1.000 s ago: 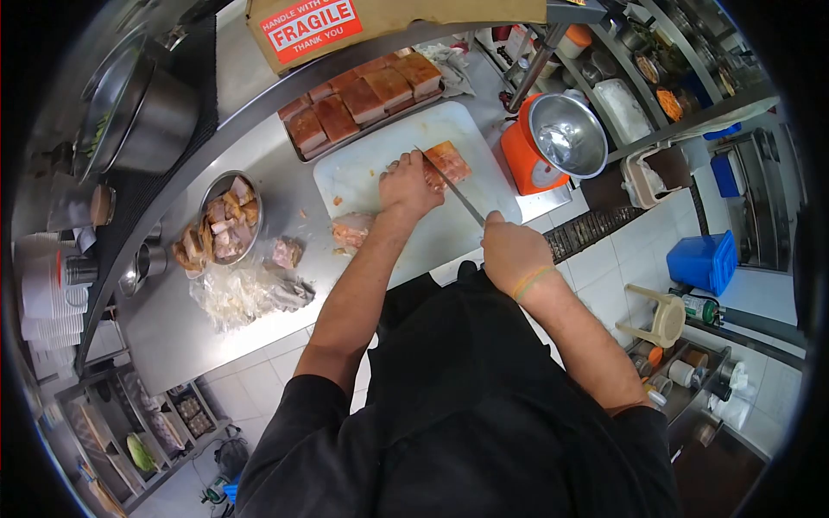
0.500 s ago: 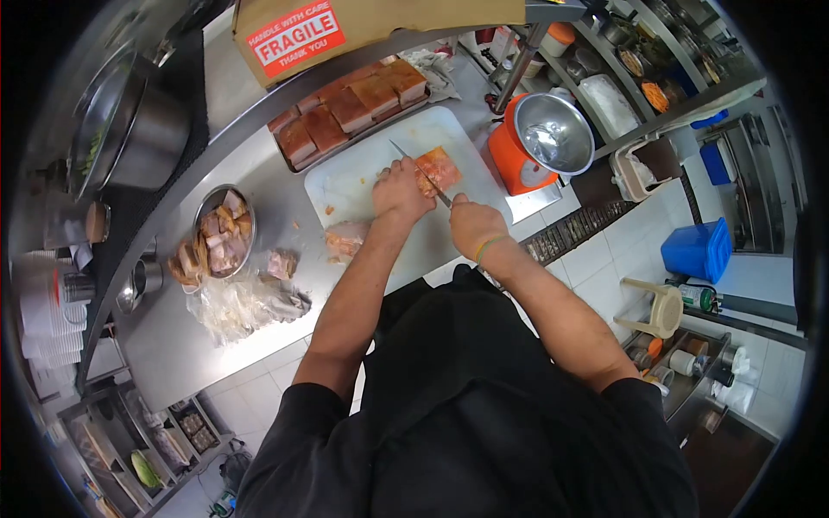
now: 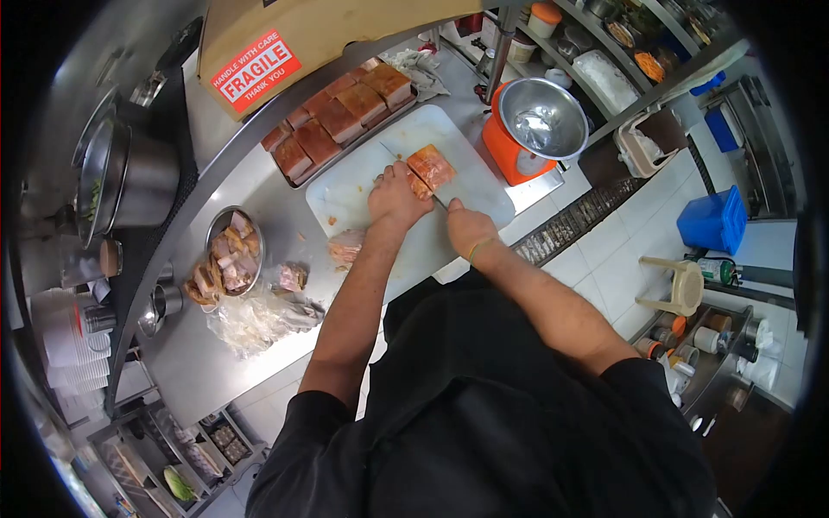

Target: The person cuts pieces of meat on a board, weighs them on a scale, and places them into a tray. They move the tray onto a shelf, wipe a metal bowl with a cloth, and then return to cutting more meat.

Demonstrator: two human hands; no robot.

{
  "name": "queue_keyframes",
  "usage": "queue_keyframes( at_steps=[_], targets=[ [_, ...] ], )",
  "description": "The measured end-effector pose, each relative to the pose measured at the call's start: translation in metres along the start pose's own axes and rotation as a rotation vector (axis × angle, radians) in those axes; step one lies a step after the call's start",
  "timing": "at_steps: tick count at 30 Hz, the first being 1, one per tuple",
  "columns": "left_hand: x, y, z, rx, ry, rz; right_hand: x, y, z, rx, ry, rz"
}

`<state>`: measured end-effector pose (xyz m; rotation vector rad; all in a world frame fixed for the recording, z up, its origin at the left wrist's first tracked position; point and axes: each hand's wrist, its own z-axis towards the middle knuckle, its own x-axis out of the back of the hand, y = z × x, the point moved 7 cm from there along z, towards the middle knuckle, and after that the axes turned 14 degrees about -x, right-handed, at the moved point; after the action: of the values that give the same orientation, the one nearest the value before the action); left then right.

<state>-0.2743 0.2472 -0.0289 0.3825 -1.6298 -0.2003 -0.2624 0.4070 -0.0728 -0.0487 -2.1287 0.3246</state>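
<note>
My right hand is closed around the handle of a knife. Its blade runs up and left between a block of pork belly and a narrower pork strip. My left hand presses its curled fingers on the strip, left of the blade, partly hiding it. Both pieces lie on a white cutting board. More sliced pork rests at the board's lower left edge, beside my left forearm.
Behind the board, a tray holds several browned pork slabs. A metal bowl of pork chunks and a plastic bag are at left. An orange scale carrying a steel bowl stands at right. A cardboard box overhangs the back.
The knife has come down along the pork, and a gap now shows between the block and the strip. My left hand stays on the strip. The whole view has shifted slightly.
</note>
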Motion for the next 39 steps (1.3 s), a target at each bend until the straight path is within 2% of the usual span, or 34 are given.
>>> queue_keyframes(
  at_steps=[5,8,11,14,17,23,26,32,35,39],
  targets=[
    [0.004,0.000,-0.004,-0.046,0.019,0.058,0.009,0.006,-0.007,-0.008,-0.033,-0.012],
    [0.005,-0.008,-0.004,-0.012,-0.055,0.053,0.005,0.013,-0.010,0.023,-0.005,0.029],
    [0.013,-0.025,-0.010,0.031,0.019,-0.198,0.000,0.019,-0.011,0.016,0.002,0.033],
    [0.014,-0.052,-0.013,-0.054,0.140,-0.498,0.005,0.022,-0.016,0.026,-0.009,0.038],
    [0.032,-0.045,-0.029,-0.089,0.201,-0.778,0.004,0.025,-0.016,0.032,0.000,0.013],
    [0.032,-0.057,-0.036,-0.148,0.342,-0.793,0.007,0.026,-0.017,0.044,-0.015,0.003],
    [0.035,-0.065,-0.043,0.013,0.465,-0.896,0.007,0.026,-0.016,0.050,-0.018,0.013],
    [0.051,-0.108,-0.047,0.442,0.455,-0.873,0.003,0.036,-0.014,0.055,-0.025,0.008],
    [0.043,-0.162,-0.042,0.520,0.313,-0.608,0.013,0.045,-0.024,0.074,-0.009,-0.052],
    [0.052,-0.166,-0.046,0.648,0.131,-0.417,0.020,0.054,-0.026,0.090,-0.012,-0.085]
  ],
)
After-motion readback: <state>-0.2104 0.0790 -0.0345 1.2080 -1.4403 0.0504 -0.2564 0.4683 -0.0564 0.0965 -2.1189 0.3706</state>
